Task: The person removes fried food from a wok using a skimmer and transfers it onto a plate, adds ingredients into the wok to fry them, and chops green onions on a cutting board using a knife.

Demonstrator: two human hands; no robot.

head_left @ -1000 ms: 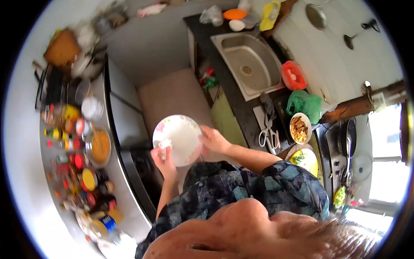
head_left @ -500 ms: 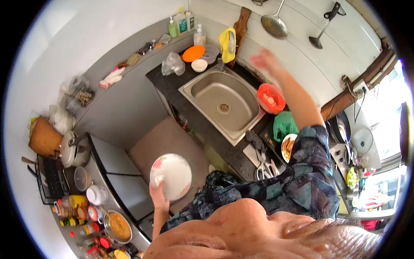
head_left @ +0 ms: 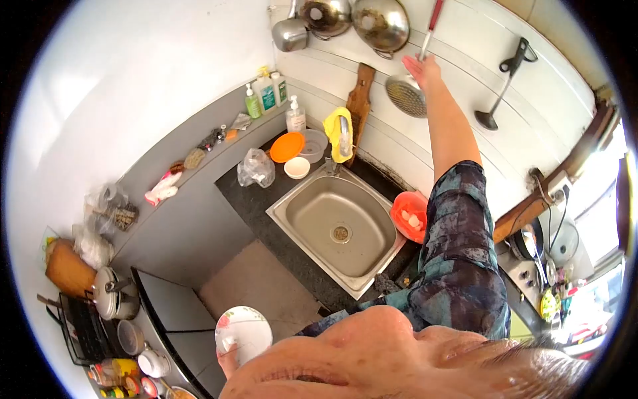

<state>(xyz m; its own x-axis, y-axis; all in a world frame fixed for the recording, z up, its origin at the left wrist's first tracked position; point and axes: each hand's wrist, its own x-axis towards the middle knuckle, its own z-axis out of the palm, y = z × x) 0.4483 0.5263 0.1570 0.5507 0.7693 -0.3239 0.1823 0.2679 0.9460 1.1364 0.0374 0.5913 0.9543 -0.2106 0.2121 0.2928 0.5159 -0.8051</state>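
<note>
My left hand (head_left: 229, 361) grips the edge of a white plate (head_left: 249, 330) with pink flowers on its rim, low at the left. A small whitish patch lies by the thumb on the plate; I cannot make out what it is. High on the wall, my right hand (head_left: 424, 70) reaches with outstretched fingers to the shaft of a skimmer (head_left: 404, 97) with a red handle. The hand overlaps the shaft, and its fingers do not look wrapped round it. A black ladle (head_left: 488, 119) hangs to the right of the skimmer.
Below the wall is a steel sink (head_left: 319, 211), with a red bowl (head_left: 407, 216) of pale pieces beside it. A wooden board (head_left: 359, 106) leans behind the tap with its yellow cloth (head_left: 337, 133). Pans (head_left: 382, 26) hang above. Jars stand at lower left.
My right hand has risen from over the counter to the skimmer's shaft. The view has tilted up, showing hanging pans. My left hand still holds the plate, now lower in view.
</note>
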